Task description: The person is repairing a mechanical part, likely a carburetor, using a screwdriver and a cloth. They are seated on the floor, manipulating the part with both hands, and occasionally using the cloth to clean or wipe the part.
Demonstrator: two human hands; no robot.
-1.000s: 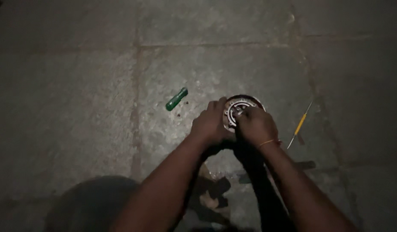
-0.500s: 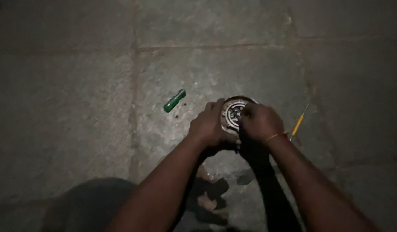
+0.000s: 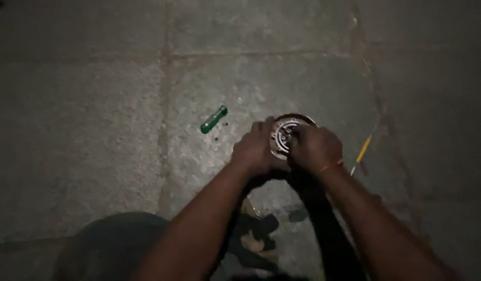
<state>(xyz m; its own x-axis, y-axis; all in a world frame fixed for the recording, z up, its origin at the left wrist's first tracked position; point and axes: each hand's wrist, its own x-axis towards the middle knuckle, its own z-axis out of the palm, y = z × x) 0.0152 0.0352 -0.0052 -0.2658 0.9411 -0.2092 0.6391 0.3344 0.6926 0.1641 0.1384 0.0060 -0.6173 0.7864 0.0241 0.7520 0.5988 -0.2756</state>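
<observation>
A person crouched over a round metal part (image 3: 288, 133) on a dim stone floor (image 3: 94, 104), just right of the frame's centre, working it with both bare hands. The left hand (image 3: 255, 148) was cupped against the part's left rim, fingers curled round its edge. The right hand (image 3: 313, 148), a thin band at its wrist, was closed over the part's right side with fingertips pinched at the hub; whether they gripped a small tool or the hub itself could not be told in the low light.

Compared with a second earlier, little had shifted: the part lay in the same spot on the slab, the left hand kept its brace on the rim, and the right hand had only turned slightly over the centre, which suggested steady work at one place, not a move to another.

No container was in view. A green-handled tool (image 3: 214, 119) lay loose on the floor to the upper left of the hands, well apart from them, and a thin yellow-handled tool (image 3: 363, 150) lay just right of the right wrist. A sandalled foot (image 3: 256, 242) showed at lower centre.
</observation>
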